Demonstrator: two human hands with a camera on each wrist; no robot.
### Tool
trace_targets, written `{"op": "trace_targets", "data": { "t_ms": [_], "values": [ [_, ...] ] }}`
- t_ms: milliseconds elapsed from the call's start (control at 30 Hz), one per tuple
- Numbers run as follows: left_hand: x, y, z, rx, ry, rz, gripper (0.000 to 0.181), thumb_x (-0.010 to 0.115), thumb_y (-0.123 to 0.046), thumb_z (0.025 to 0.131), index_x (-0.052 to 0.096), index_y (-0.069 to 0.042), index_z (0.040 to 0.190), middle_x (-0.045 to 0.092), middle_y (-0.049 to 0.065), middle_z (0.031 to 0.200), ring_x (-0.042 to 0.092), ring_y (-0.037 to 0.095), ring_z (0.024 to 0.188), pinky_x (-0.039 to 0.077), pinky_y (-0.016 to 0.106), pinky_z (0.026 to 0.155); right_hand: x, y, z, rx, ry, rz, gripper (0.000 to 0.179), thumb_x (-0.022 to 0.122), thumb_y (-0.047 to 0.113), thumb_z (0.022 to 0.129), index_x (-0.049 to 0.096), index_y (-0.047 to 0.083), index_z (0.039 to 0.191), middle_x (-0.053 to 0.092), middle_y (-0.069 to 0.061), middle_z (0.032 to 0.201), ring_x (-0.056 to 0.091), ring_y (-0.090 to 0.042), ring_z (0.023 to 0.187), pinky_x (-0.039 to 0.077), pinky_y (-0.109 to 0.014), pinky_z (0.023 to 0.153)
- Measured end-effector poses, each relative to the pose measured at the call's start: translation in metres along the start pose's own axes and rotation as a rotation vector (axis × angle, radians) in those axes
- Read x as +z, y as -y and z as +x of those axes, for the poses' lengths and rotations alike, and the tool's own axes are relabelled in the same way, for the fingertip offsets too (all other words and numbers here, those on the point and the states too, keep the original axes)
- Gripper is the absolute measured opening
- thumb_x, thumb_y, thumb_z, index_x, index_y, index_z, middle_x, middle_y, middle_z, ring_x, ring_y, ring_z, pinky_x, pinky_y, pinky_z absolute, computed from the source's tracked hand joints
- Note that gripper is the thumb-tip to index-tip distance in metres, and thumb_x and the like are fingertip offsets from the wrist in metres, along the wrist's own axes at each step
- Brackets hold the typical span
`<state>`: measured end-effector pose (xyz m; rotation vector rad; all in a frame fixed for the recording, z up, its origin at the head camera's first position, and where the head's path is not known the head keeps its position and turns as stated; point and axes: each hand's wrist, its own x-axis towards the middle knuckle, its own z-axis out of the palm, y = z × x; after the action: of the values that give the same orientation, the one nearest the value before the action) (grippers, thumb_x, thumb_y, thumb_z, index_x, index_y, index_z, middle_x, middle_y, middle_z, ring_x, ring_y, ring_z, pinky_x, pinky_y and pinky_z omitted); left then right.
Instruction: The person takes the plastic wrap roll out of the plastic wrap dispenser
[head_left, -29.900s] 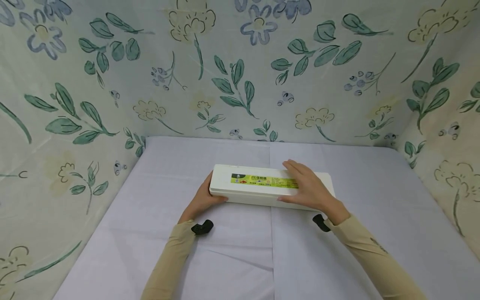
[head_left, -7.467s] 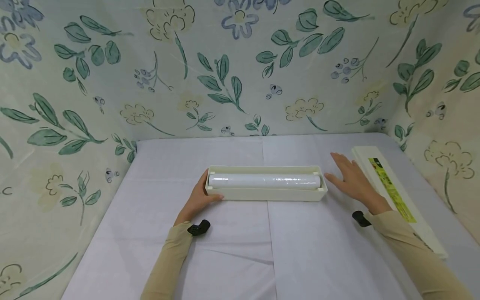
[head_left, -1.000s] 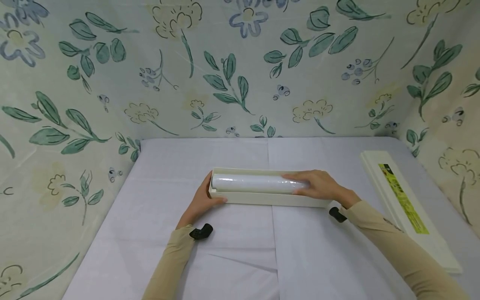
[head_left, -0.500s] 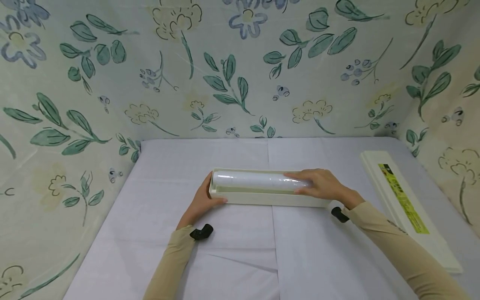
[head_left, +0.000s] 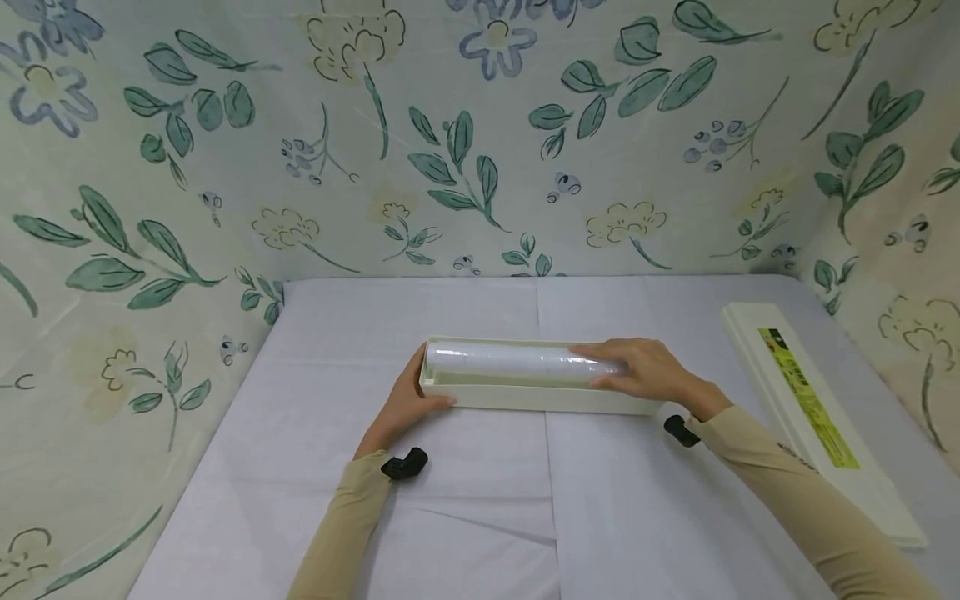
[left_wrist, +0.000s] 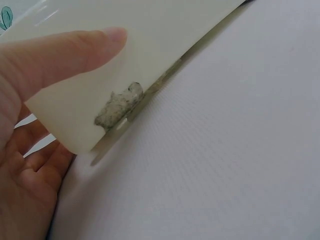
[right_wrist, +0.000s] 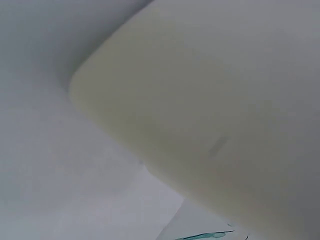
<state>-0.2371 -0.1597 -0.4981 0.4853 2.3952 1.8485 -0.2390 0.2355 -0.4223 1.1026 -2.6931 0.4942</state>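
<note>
A long cream-white box (head_left: 543, 399), without its lid, sits at the middle of the cloth-covered table. In it lies a shiny roll of cling film (head_left: 502, 360), its left end close to the box's rim. My left hand (head_left: 397, 408) holds the left end of the box, thumb on the front wall and fingers around the end. My right hand (head_left: 645, 369) grips the right part of the roll, thumb in front and fingers behind. The left wrist view shows the thumb (left_wrist: 75, 52) flat on the box wall, above a grey rough patch (left_wrist: 119, 107). In the right wrist view the box (right_wrist: 165, 85) fills much of the frame.
The white lid (head_left: 757, 367) with its yellow-green label lies slanted on the table's right side, partly behind the right sleeve (head_left: 802, 483). A floral curtain (head_left: 480, 167) closes off the back and sides of the white cloth (head_left: 375, 308).
Since the first frame the lid has come off and gone to the right. My right hand has since moved onto the roll, which has risen slightly in the last second. The left hand stays put.
</note>
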Motion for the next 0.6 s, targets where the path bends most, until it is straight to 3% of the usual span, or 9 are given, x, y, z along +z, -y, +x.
{"op": "trace_targets", "data": {
  "t_ms": [167,367,600],
  "values": [
    [0.0,0.001,0.001,-0.01,-0.005,-0.005,0.104,0.082,-0.007,0.068,0.02,-0.026,0.149,0.045,0.008,0.138,0.044,0.019,0.118,0.036,0.035,0.102,-0.003,0.001,-0.001,-0.009,-0.021,0.002,0.059,0.074,0.035,0.078,0.054,0.029,0.133,0.071,-0.004,0.11,0.068,-0.014,0.085,0.049,-0.026,0.065],
    [-0.001,-0.011,-0.002,-0.022,-0.004,-0.003,0.102,0.08,-0.002,0.069,0.019,-0.017,0.15,0.045,0.014,0.138,0.045,0.017,0.113,0.037,0.027,0.097,-0.003,0.002,-0.002,-0.029,-0.048,-0.01,0.058,0.074,0.033,0.078,0.054,0.028,0.132,0.072,-0.002,0.105,0.068,-0.014,0.085,0.05,-0.028,0.065],
    [0.0,-0.031,-0.007,-0.053,0.01,-0.003,0.102,0.078,0.0,0.07,0.017,-0.012,0.15,0.042,0.016,0.141,0.042,0.022,0.119,0.033,0.038,0.103,-0.007,0.001,-0.001,-0.069,-0.08,-0.025,0.058,0.075,0.031,0.077,0.055,0.026,0.132,0.073,0.0,0.103,0.069,-0.014,0.086,0.053,-0.031,0.068]
  ]
}}
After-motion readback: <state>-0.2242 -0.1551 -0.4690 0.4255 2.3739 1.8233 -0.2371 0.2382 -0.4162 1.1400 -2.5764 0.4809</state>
